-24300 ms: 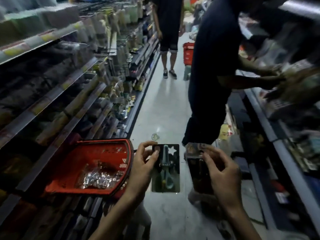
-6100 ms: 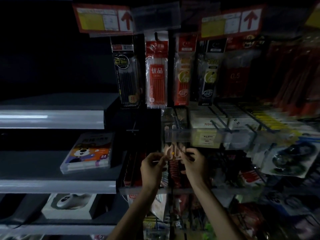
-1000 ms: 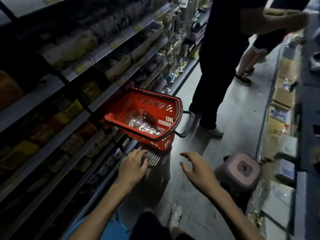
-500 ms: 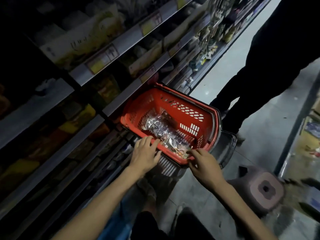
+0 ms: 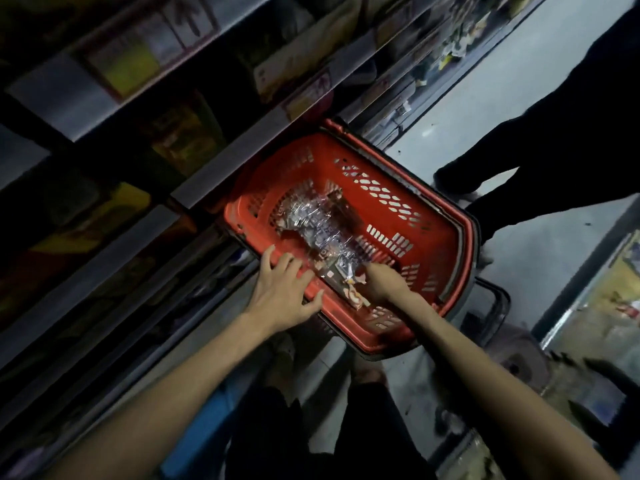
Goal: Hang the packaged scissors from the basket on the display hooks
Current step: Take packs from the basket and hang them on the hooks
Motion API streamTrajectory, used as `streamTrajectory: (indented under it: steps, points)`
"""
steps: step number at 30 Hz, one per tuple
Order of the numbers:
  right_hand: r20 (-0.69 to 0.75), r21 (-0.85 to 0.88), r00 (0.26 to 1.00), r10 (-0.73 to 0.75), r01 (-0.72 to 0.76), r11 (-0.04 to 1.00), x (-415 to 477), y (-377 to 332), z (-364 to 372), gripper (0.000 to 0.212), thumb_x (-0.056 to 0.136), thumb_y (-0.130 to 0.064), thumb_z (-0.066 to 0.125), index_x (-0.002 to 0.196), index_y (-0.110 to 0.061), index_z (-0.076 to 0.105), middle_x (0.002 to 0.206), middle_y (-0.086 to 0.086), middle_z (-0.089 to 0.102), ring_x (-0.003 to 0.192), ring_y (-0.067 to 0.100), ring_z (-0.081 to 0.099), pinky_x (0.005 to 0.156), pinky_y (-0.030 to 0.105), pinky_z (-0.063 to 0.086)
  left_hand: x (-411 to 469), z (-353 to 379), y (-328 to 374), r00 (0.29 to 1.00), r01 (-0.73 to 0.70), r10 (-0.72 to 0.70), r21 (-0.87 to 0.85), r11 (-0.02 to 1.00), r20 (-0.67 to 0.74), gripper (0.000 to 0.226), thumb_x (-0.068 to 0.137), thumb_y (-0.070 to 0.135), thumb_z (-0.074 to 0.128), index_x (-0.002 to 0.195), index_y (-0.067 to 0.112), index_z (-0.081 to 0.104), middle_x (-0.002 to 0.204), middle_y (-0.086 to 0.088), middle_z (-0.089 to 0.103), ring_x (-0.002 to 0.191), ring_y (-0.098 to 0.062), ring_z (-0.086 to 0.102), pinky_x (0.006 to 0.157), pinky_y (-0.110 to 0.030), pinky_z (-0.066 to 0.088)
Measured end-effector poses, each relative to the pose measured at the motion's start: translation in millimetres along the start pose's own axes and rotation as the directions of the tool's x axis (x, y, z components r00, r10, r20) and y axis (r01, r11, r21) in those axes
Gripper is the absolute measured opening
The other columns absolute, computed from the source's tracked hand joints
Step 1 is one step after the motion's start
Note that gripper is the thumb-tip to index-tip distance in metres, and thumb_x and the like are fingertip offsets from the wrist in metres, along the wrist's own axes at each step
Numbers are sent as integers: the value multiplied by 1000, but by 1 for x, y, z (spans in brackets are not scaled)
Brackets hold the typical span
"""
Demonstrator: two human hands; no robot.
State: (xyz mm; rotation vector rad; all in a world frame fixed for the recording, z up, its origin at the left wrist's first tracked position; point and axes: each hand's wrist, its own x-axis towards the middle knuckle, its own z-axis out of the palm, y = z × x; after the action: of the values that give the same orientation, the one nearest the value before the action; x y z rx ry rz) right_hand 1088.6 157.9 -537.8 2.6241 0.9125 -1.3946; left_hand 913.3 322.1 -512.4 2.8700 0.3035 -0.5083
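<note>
- Reaching into a red slotted plastic shopping basket [image 5: 301, 161], the right hand [image 5: 381, 285] is down inside its near end, fingers pointing at the heap in the bottom.
- Packaged scissors in shiny clear wrap [image 5: 318, 226] lie piled on the basket floor, running from the middle toward the near wall.
- One pack with a pink-and-white scissor handle [image 5: 353, 296] sits at the near end of the pile, touching the right hand; fingertips are blurred and partly hidden, so I cannot tell whether they pinch it or only touch it.
- Left hand [image 5: 282, 289] lies flat on the basket's near-left rim, fingers spread and straight, thumb out along the rim, holding nothing.
- Basket is tilted, its far-left corner against the grey metal shelf edge [image 5: 242, 154].
- Black folding handle [image 5: 498, 306] hangs off the basket's right end.
- Another person's dark trouser legs [image 5: 554, 133] stand on the pale floor [image 5: 485, 98] beyond the basket's right side.
- Round pinkish stool [image 5: 519, 358] is just past the handle, near side, dim.
</note>
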Motion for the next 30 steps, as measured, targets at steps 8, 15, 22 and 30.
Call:
streamTrajectory:
  steps: [8,15,22,30]
  points:
    - [4,-1,995,100,-100,995,87,8,44,42,95,-22,61,133,-12,49,133,18,58,117,37,61,94,49,55,6,15,2,995,45,-47,-32,998,-88,50,91,55,47,111,21,78,117,-4,71,123,-27,59,122,-62,22]
    - [-59,62,985,161,-157,986,111,18,73,65,92,-13,67,147,-11,32,141,22,47,126,40,52,96,54,50,8,22,0,982,48,-57,-54,997,-179,47,88,52,52,110,21,79,114,-4,71,120,-27,60,122,-61,22]
    - [-35,178,991,130,-122,976,113,26,63,12,96,-17,60,84,-19,62,105,9,71,87,22,65,76,36,55,9,13,1,987,60,-70,-72,996,-146,45,89,52,52,109,22,79,116,-1,71,123,-25,59,123,-59,21]
    - [-22,693,999,49,-20,721,83,20,-6,13,90,-12,76,96,-21,70,101,1,76,98,23,73,86,33,57,23,-4,5,936,169,-270,-385,907,-226,46,98,50,52,134,23,66,124,6,69,117,-17,65,118,-42,34]
